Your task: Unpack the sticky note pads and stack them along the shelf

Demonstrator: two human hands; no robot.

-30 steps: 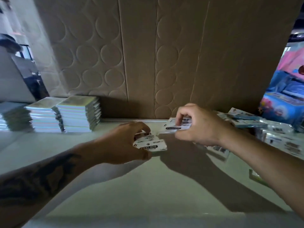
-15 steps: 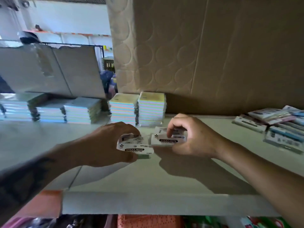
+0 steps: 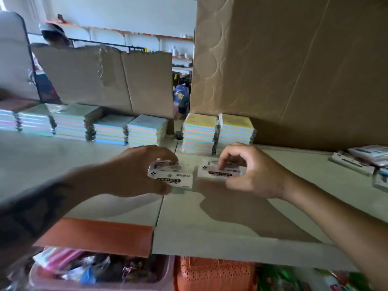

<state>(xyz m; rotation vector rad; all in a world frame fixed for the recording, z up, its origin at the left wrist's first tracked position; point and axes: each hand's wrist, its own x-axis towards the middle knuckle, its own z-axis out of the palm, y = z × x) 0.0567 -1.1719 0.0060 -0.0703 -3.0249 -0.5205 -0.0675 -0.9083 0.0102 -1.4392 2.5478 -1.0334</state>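
- Pale shelf point(image 3: 231, 217) in a storeroom; tall cardboard box point(image 3: 294, 70) along its back edge, w/ torn cardboard sheet point(image 3: 100, 78) to the left.
- Stacks of pastel sticky note pads point(image 3: 199, 133) line the shelf's back edge; more wrapped packs point(image 3: 361, 158) at its right edge.
- Left hand point(image 3: 134, 171) grips a wrapped pack point(image 3: 172, 175) labelled "STICKY NOTE", mid-shelf.
- Right hand point(image 3: 252, 173), fingers curled, holds a second pack point(image 3: 218, 172) just beside the first.
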